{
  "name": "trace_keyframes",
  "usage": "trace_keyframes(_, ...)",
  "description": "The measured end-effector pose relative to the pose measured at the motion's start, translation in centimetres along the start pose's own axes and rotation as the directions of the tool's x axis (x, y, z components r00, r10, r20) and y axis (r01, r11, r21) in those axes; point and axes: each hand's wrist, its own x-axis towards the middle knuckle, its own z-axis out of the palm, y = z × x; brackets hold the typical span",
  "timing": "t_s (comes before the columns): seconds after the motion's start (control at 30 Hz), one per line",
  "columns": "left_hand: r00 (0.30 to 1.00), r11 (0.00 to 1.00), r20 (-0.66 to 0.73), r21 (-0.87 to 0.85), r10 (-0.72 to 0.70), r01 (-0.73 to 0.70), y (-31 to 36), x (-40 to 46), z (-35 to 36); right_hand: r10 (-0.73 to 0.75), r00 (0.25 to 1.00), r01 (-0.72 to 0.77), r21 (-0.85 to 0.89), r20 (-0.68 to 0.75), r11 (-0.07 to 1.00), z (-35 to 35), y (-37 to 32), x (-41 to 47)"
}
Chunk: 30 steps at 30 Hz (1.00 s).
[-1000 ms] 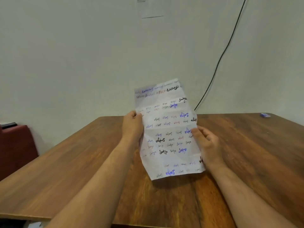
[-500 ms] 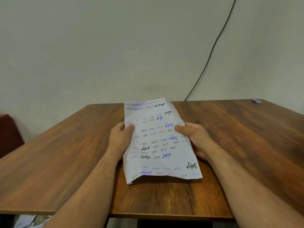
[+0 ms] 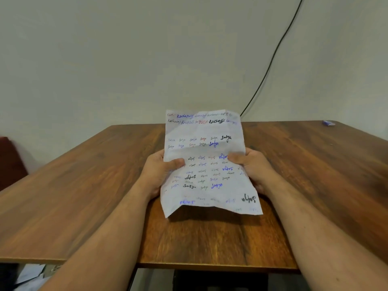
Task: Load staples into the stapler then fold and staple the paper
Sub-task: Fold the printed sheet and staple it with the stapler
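A creased white paper (image 3: 206,152) covered in handwritten words in blue, black and red ink is held above the wooden table (image 3: 84,196). My left hand (image 3: 157,171) grips its left edge, thumb on the front. My right hand (image 3: 252,166) grips the right edge the same way. The sheet tilts up towards me, its lower edge hanging just over the tabletop. No stapler is in view. A small blue box (image 3: 328,123) lies at the table's far right corner.
A black cable (image 3: 270,59) runs down the pale wall behind the table. A dark red seat (image 3: 10,162) stands at the left. Papers (image 3: 29,274) lie on the floor below the table's near left edge.
The paper was lowered towards the table and has been tilted up again. Both hands stayed on its side edges. The camera view dipped lower.
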Motion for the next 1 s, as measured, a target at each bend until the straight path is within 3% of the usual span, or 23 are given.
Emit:
trace_keyframes(0.23,0.997,0.992,-0.024,-0.102,-0.074,0.071,0.2,0.1,-0.2,-0.032,0.998,0.022,0.179,0.055,0.984,0.2,-0.3,-0.3)
trace_keyframes(0.37,1.0,0.992,-0.015,-0.122,-0.018,0.016,-0.1,0.6,-0.5,-0.052,0.992,0.028,0.203,0.113,0.979,0.1,-0.4,-0.6)
trace_keyframes(0.53,0.976,0.933,0.147,-0.3,-0.162,0.2,0.2,0.9,-1.2,-0.099,0.986,0.073,0.185,0.136,0.98,-0.3,0.0,-1.0)
trace_keyframes(0.63,0.99,0.933,0.128,-0.342,-0.066,0.107,0.3,0.3,-1.4,-0.112,0.985,0.09,0.162,0.131,0.983,-0.9,0.1,-1.0)
trace_keyframes(0.8,0.991,0.972,0.061,-0.198,-0.116,0.126,0.5,0.0,-0.8,-0.059,0.987,0.078,-0.122,0.15,0.989,-1.1,0.0,-0.9)
trace_keyframes(0.9,0.993,0.988,0.028,-0.101,-0.112,0.114,0.3,0.3,-0.9,-0.099,0.989,0.108,-0.08,0.113,0.991,-1.2,0.1,-0.6)
trace_keyframes(1.0,0.971,0.976,0.161,-0.103,-0.176,0.194,0.4,0.0,-0.9,-0.114,0.99,0.116,-0.018,0.085,0.993,-1.3,-0.1,-0.5)
